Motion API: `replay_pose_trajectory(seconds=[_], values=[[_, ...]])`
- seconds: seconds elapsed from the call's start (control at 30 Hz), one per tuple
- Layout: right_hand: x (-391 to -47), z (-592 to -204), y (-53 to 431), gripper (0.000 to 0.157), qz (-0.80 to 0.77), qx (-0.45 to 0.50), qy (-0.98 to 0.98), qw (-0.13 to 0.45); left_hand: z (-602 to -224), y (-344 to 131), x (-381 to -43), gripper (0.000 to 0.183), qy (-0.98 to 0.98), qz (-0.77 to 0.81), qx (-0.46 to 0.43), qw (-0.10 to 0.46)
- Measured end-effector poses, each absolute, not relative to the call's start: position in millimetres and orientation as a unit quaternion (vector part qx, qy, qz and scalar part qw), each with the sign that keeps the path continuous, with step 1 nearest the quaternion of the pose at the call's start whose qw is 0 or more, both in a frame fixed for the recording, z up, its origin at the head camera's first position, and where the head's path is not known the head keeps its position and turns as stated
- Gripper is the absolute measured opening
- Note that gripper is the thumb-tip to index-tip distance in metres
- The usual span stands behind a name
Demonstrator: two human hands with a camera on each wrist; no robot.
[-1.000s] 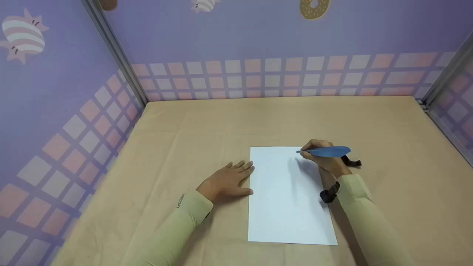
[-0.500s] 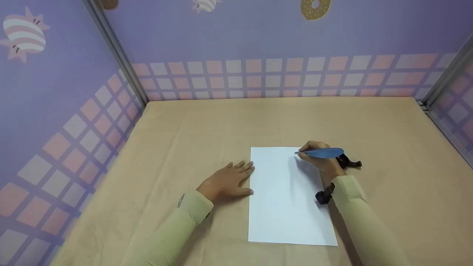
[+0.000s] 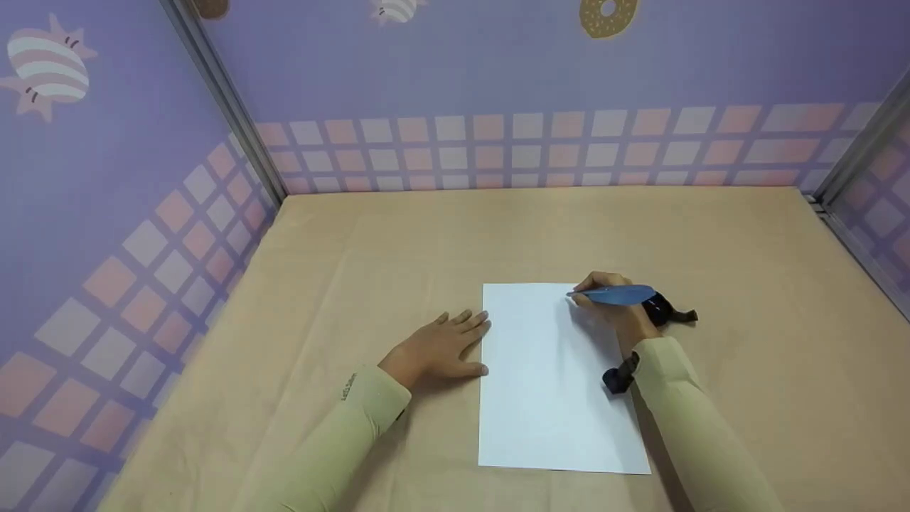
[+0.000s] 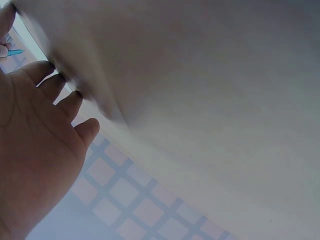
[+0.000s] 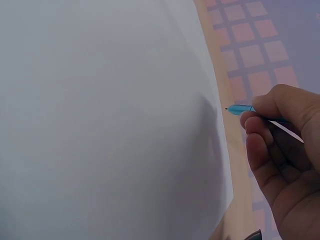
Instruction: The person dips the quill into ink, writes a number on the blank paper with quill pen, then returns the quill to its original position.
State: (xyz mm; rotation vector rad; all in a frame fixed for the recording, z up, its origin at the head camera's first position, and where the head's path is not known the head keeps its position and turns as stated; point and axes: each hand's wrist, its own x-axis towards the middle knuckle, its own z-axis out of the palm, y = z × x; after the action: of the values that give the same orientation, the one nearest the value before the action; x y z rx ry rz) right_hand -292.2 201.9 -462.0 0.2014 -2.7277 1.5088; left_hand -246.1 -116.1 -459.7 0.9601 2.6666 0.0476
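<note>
A white sheet of paper (image 3: 540, 398) lies on the beige cloth. My left hand (image 3: 442, 348) rests at the sheet's left edge with its fingers spread, fingertips right at the paper's border. In the left wrist view the palm of the left hand (image 4: 40, 125) shows, fingers straight. Over the far right part of the sheet, my right hand (image 3: 615, 306) pinches a blue pen (image 3: 622, 294) with a broad feather-shaped body. The right wrist view shows the pen's teal tip end (image 5: 239, 109) between thumb and fingers of the right hand (image 5: 295, 145), its point facing the paper.
Just right of the right hand lies a dark glossy rounded object with a curved stalk (image 3: 661, 311), partly hidden by the hand. A black wrist camera (image 3: 620, 379) overhangs the sheet's right side. Patterned purple walls (image 3: 455, 78) with metal corner posts (image 3: 220, 92) border the table.
My right hand has shifted slightly left with the pen, its feather end swinging left. More of the dark object shows behind it. My left hand and the paper stay put.
</note>
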Motion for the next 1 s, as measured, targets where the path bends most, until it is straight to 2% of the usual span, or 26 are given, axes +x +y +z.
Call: replay_pose_trajectory(seconds=[0.1, 0.43, 0.73, 1.0], values=[[-292.3, -462.3, 201.7, 0.016, 0.49, 0.053, -0.87, -0.001, -460.1, -116.2, -246.4, 0.081, 0.93, 0.017, 0.336, 0.152], [-291.5, -469.5, 203.0, 0.011, 0.466, 0.081, -0.881, 0.025, -459.7, -115.0, -246.4, 0.082, 0.93, 0.008, 0.333, 0.155], [-291.2, -467.5, 200.7, 0.013, 0.469, 0.063, -0.881, 0.01, -460.8, -114.9, -246.9, 0.082, 0.93, 0.01, 0.335, 0.152], [-293.3, -469.3, 196.0, 0.014, 0.485, 0.087, -0.869, 0.04, -458.5, -115.4, -244.5, 0.081, 0.931, 0.01, 0.332, 0.153]])
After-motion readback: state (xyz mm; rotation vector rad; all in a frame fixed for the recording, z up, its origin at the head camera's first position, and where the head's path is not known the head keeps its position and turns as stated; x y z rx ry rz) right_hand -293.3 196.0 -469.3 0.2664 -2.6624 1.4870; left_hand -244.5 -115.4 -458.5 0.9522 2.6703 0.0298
